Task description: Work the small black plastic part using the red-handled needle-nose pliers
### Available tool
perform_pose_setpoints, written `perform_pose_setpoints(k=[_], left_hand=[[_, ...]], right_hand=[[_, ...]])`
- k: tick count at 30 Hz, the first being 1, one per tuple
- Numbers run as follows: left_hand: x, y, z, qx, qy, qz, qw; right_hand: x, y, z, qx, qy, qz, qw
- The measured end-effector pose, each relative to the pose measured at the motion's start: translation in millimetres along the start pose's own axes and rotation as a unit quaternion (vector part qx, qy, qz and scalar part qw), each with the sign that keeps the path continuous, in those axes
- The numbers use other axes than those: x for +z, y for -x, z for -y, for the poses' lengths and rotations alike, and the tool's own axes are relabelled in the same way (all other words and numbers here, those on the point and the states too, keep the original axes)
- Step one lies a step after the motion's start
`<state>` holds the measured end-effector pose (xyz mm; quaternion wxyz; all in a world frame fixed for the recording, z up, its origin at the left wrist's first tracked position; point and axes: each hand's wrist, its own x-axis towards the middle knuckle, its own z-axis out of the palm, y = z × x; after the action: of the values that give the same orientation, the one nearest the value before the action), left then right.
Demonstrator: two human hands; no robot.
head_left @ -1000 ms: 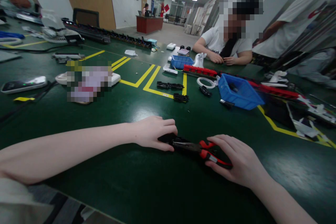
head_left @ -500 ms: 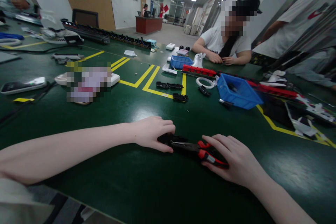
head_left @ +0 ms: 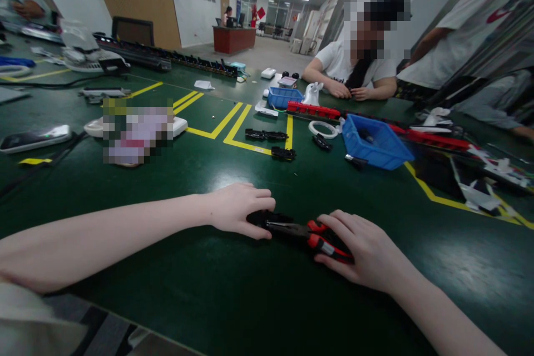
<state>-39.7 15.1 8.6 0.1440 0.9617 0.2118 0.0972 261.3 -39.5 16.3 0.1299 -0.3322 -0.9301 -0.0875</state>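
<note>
In the middle of the near table, my left hand [head_left: 240,209] is closed around a small black part [head_left: 259,218], with thumb below and fingers above. My right hand [head_left: 362,247] grips the red and black handles of a pair of pliers [head_left: 327,246]. The pliers' long jaws point left and reach the black part beside my left fingertips. Whether the jaws pinch it I cannot tell, since dark shapes merge there. Ahead on the table lie similar black parts [head_left: 267,134], one of them [head_left: 283,153] on a yellow tape line.
A blue bin [head_left: 375,142] stands right of centre, with a white ring [head_left: 324,129] beside it. A smaller blue bin [head_left: 285,97] and a red strip [head_left: 312,109] lie farther back. A phone [head_left: 139,133] rests at left. Across the table sits a person [head_left: 354,69].
The view has shifted slightly. My right hand and the pliers have moved a little left and up toward my left hand, which keeps its hold on the black part.
</note>
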Motion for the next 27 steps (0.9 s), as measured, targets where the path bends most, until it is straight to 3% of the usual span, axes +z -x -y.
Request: perform_pose_setpoints(k=[12, 27], left_hand=[[-0.8, -1.0, -1.2, -0.001, -0.016, -0.002, 1.0], [-1.7, -0.6, -1.4, 0.003, -0.014, 0.007, 1.0]], right_hand=[[1.3, 4.4, -5.6, 0.013, -0.019, 0.009, 1.0], [-0.9, 2.6, 8.1, 0.033, -0.034, 0.027, 0.999]])
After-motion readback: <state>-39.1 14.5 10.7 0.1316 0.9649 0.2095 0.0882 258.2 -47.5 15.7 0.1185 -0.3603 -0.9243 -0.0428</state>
